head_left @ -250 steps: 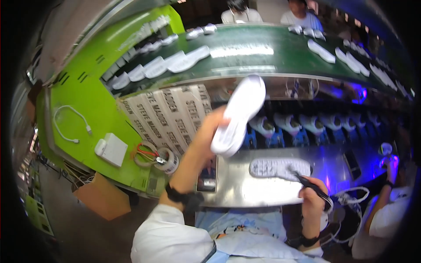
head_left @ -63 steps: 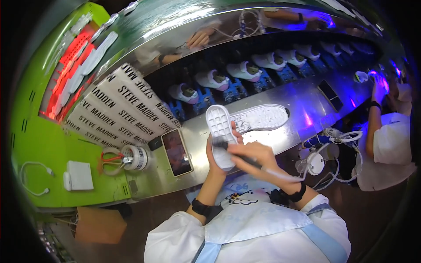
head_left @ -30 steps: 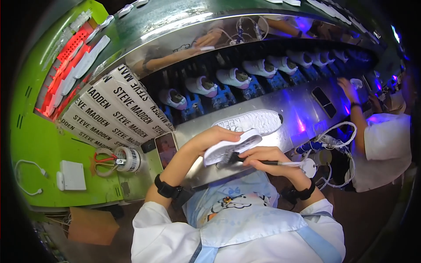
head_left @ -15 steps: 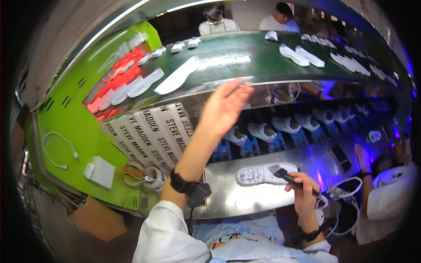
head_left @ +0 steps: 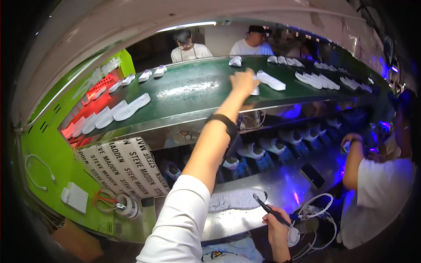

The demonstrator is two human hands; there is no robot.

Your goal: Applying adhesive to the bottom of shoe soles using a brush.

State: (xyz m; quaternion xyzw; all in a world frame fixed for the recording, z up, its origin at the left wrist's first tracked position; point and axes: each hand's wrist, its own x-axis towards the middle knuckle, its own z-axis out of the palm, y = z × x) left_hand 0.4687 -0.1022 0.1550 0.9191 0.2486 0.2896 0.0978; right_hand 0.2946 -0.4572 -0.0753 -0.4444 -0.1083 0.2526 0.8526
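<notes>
Your left hand [head_left: 244,81] is stretched up over the green conveyor belt [head_left: 188,94], fingers loosely spread, touching a white sole [head_left: 254,90] at the belt's near edge. Set it flat and clear of the neighbouring sole [head_left: 270,80] (no overlap). Your right hand [head_left: 275,223] is closed around a dark pen-like tool [head_left: 272,211], tip beside the white sole on the steel tabletop [head_left: 235,200]; hold it off the surface.

The single head-worn fisheye view looked forward and down from close above the near steel desk [head_left: 245,219], across to the far green conveyor belt [head_left: 193,94], with straight edges bowing toward its rim.
</notes>
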